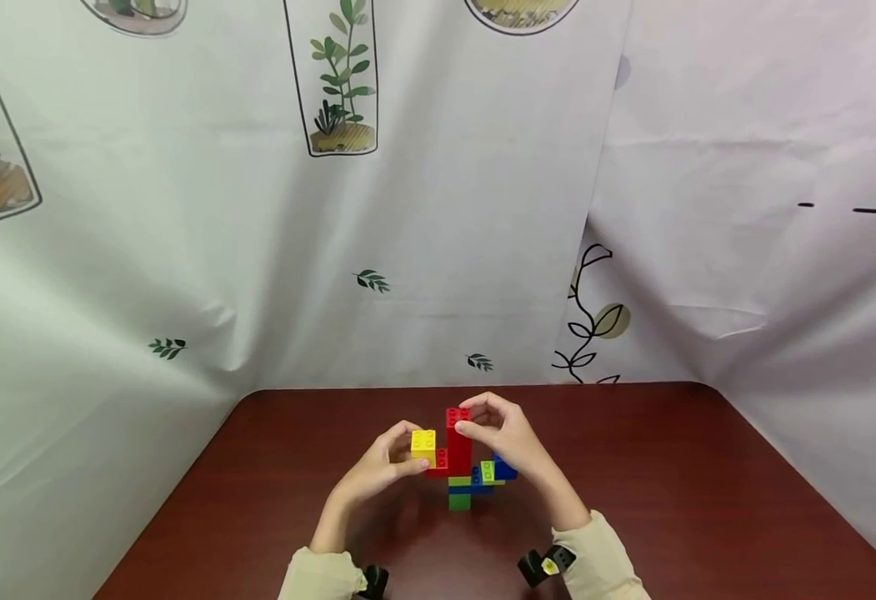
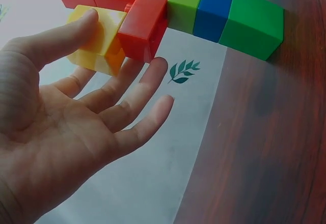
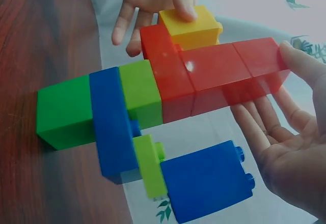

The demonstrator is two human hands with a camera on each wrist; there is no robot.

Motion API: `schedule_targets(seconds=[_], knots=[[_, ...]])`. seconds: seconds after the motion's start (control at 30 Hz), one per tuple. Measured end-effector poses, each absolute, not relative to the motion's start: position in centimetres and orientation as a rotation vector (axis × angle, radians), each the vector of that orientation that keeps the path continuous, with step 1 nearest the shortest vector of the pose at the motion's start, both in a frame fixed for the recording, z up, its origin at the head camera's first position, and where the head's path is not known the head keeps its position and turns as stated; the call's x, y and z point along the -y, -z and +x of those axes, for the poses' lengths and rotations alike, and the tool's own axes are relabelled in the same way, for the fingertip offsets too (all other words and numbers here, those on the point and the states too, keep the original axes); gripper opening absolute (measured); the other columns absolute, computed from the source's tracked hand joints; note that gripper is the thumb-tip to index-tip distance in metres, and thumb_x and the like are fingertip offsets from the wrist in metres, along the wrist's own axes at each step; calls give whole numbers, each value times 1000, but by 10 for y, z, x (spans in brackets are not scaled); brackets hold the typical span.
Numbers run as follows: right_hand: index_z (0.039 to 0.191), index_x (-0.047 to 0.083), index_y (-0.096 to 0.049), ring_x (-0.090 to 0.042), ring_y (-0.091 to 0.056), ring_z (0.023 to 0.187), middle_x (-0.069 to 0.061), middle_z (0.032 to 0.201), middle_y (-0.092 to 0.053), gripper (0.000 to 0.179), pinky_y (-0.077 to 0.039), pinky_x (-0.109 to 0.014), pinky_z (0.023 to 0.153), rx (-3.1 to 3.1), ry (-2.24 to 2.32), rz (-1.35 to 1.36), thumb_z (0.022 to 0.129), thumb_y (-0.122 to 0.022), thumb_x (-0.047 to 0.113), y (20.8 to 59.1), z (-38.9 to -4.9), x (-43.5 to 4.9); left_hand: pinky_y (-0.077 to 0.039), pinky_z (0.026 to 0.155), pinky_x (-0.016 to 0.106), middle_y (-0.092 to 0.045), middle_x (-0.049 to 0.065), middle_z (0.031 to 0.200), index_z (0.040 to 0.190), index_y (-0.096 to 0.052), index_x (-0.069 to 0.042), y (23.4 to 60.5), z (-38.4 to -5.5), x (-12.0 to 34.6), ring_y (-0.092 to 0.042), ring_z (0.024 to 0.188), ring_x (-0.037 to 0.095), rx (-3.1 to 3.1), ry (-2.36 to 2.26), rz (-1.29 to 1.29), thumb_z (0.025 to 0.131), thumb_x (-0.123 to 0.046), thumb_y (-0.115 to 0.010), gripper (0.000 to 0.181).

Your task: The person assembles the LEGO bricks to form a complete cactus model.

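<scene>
A structure of toy building blocks stands upright on the table. Its bottom is a green block (image 3: pixel 66 112), with a long blue block (image 3: pixel 109 122) and a lime green block (image 3: pixel 140 91) stacked above. Over these lies a red block (image 3: pixel 165 66), with more red blocks (image 3: pixel 216 74) rising from it in a column. On the left end sits a yellow block (image 2: pixel 99 35), which my left hand (image 1: pixel 377 467) pinches between thumb and fingers. My right hand (image 1: pixel 511 433) grips the column's top red block (image 3: pixel 265 56). On the right side sit a thin lime block (image 3: pixel 150 165) and a big blue block (image 3: pixel 209 180).
The dark red-brown table (image 1: pixel 257 500) extends around the structure. Behind it and at both sides hangs a white cloth (image 1: pixel 438 250) printed with plants. Black wrist cameras (image 1: pixel 535 568) sit at the cream sleeves (image 1: pixel 603 558).
</scene>
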State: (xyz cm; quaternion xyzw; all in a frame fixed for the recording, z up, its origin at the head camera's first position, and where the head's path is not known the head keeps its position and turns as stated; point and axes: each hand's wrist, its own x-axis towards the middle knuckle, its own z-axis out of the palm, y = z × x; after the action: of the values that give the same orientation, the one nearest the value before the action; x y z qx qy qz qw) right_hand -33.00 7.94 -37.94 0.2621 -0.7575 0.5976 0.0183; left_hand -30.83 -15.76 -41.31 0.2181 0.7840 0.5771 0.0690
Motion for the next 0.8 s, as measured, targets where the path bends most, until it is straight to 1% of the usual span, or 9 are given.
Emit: schedule_targets(seconds=[0.13,0.23,0.3,0.4,0.47,0.57,0.67,0.8], knots=[[114,3,-64,-17,-63,86,-21,106,-67,29,-56,-26,76,2375,-1836,762,91,-68,19,378,-330,-84,-56,86,28,-61,22,113,122,-48,0,410,-306,154,-62,95,20,-2389,-1714,645,91,-18,-67,40],[115,3,-64,-16,-64,85,-20,105,-67,30,-56,-24,76,2370,-1848,705,92,-67,20,377,-331,-89,-55,84,24,-62,21,112,123,-50,-1,407,-305,150,-60,93,18,-2402,-1708,637,90,-21,-67,42],[116,3,-64,-16,-65,86,-19,105,-67,30,-57,-26,79,2361,-1877,656,92,-67,21,376,-332,-92,-54,83,24,-62,20,113,126,-50,-2,405,-305,147,-60,93,18,-2412,-1705,638,90,-22,-68,44],[117,2,-64,-16,-67,89,-19,107,-68,31,-58,-31,84,2351,-1924,580,92,-66,20,375,-333,-96,-55,86,26,-62,20,115,134,-46,-4,404,-304,143,-62,95,20,-2401,-1725,655,90,-20,-69,52],[117,1,-64,-16,-68,92,-18,109,-68,31,-58,-37,87,2359,-1940,530,93,-66,21,375,-335,-99,-55,87,27,-62,22,117,142,-40,-7,405,-304,141,-63,96,21,-2378,-1743,676,89,-17,-69,61],[117,2,-64,-18,-68,95,-17,111,-68,32,-57,-41,89,2380,-1947,475,93,-66,24,377,-336,-101,-55,87,28,-62,24,119,151,-30,-13,406,-302,137,-65,95,21,-2344,-1759,698,88,-13,-70,75],[117,3,-65,-19,-67,97,-16,112,-68,33,-56,-43,90,2381,-1964,437,93,-66,26,378,-338,-102,-56,86,28,-61,24,122,154,-25,-18,407,-302,134,-65,93,21,-2315,-1764,715,87,-11,-71,81],[118,3,-65,-18,-68,95,-16,111,-69,35,-55,-46,91,2364,-1998,396,93,-65,28,379,-340,-102,-57,85,29,-59,25,124,153,-28,-20,408,-303,132,-65,95,26,-2289,-1774,736,86,-6,-71,81]])
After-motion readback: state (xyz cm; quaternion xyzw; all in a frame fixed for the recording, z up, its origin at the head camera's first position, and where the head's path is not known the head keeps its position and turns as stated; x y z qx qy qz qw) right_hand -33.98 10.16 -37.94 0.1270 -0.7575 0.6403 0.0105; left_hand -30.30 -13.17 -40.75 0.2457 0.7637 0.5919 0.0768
